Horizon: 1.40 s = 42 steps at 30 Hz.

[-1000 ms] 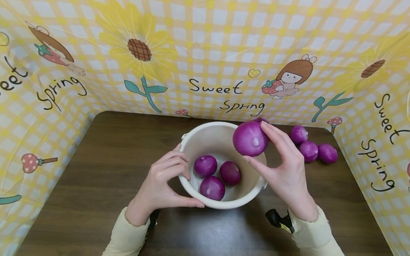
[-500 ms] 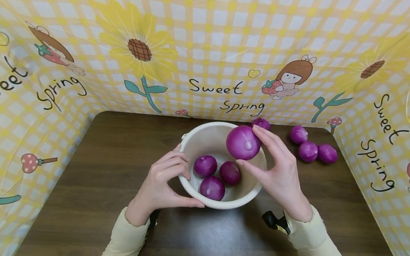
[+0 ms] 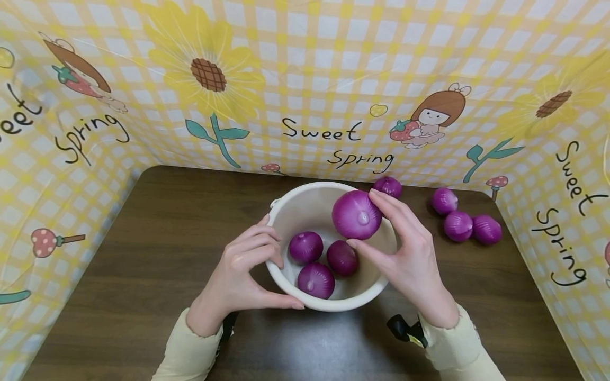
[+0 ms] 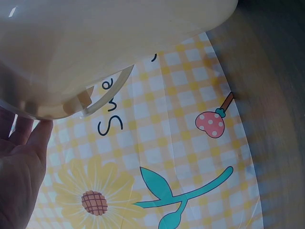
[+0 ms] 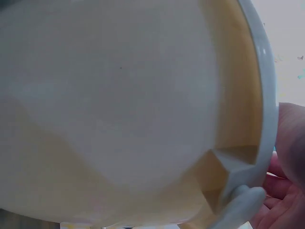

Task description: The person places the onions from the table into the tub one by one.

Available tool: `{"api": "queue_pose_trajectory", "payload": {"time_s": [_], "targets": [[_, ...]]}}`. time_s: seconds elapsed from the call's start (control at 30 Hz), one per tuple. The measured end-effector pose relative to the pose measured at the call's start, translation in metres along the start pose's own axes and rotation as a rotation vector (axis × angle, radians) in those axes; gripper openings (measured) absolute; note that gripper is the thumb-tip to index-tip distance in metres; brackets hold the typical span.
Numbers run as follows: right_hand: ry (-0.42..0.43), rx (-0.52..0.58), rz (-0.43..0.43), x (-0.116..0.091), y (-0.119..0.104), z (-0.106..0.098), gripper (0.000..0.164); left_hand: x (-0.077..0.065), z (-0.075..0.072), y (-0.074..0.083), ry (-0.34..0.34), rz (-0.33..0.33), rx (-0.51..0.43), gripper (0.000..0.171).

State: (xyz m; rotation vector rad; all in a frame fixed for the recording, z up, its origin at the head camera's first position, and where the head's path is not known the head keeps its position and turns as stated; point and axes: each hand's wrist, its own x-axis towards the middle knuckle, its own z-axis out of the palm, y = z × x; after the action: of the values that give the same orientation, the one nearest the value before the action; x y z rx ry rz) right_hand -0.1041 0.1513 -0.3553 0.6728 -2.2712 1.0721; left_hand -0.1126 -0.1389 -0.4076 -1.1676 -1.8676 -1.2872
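A white bucket (image 3: 331, 305) stands upright on the table, with three purple onions on its floor, one of them the front onion (image 3: 316, 281). My left hand (image 3: 245, 264) grips the bucket's left rim, thumb along the front and fingers over the edge. Above the right side of the opening, my right hand (image 3: 405, 248) pinches another onion (image 3: 356, 214) between thumb and fingertips. The left wrist view shows fingers at the bucket's rim (image 4: 52, 118). In the right wrist view the bucket wall (image 5: 119, 105) fills most of the picture and hides the held onion.
Behind the bucket lies a single onion (image 3: 387, 186). Three more onions sit together at the back right, the middle one (image 3: 458, 226) touching its neighbours. A yellow checked cloth (image 3: 314, 79) walls the dark wooden table (image 3: 143, 264) at the back and sides.
My right hand has moved left and slightly down with its onion, from the bucket's right rim to over the opening. The onion behind the bucket now shows more. My left hand stays put.
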Motion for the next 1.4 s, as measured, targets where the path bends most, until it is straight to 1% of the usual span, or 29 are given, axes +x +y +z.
{"api": "queue_pose_trajectory", "payload": {"time_s": [0.47, 0.77, 0.9, 1.4], "targets": [[-0.027, 0.006, 0.013, -0.0020, 0.0025, 0.0052, 0.078, -0.0001, -0.0003, 0.0004, -0.003, -0.003, 0.003, 0.058], [-0.044, -0.003, -0.007, -0.0033, 0.0064, 0.0079, 0.078, 0.0000, -0.0001, 0.0007, -0.003, 0.001, 0.000, 0.058], [-0.042, -0.009, -0.023, -0.0035, 0.0082, 0.0085, 0.075, 0.0002, -0.0001, 0.0007, -0.002, 0.002, 0.000, 0.057], [-0.032, 0.002, -0.041, -0.0027, 0.0079, 0.0077, 0.064, 0.0014, 0.0000, 0.0008, -0.007, -0.003, 0.000, 0.058]]}}
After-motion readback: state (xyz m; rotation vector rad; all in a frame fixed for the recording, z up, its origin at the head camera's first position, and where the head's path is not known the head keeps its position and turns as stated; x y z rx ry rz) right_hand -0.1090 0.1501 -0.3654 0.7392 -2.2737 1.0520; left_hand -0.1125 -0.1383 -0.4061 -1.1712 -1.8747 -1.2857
